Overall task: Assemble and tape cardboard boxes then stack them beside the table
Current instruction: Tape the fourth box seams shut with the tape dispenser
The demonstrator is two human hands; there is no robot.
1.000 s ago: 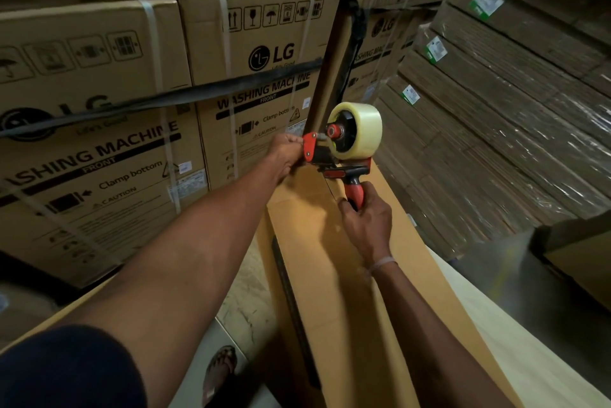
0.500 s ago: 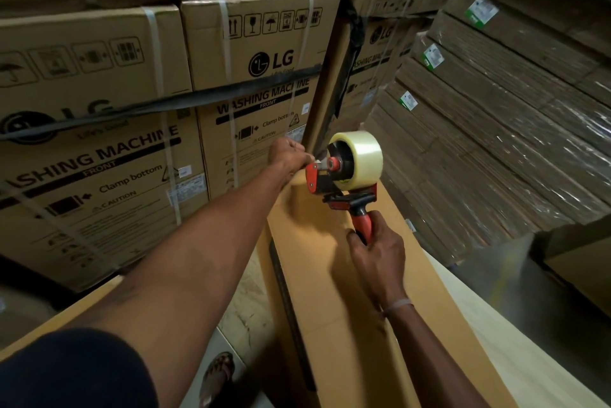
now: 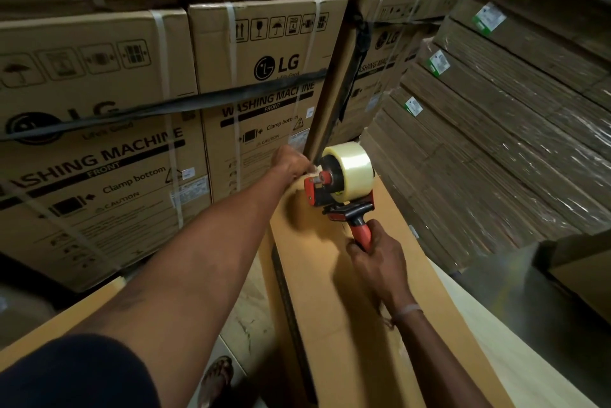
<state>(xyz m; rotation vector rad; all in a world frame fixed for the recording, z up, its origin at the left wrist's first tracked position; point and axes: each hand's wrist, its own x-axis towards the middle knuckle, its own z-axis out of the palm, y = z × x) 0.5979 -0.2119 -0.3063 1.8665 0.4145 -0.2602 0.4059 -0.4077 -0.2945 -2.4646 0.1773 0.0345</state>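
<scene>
My right hand (image 3: 377, 262) grips the tape gun (image 3: 340, 191) by its red handle, nose on the far end of the box (image 3: 347, 292) lying on the surface (image 3: 515, 358). My left hand (image 3: 291, 164) pinches the tape end there, anchoring it for the pull.

Warehouse or goods storeroom. Filling the far wall: strapped washing-machine cartons (image 3: 264, 83), stacked in rows and tiers, bearing handling symbols and "Clamp bottom" print. Rising on the right: bundles of flattened corrugated sheets (image 3: 502, 143), film-wrapped, carrying small green-and-white labels (image 3: 438, 63). Showing below: bare pale floor (image 3: 251, 311). Lying under dim indoor light, with stock crowding close around a pale work table (image 3: 515, 351).
</scene>
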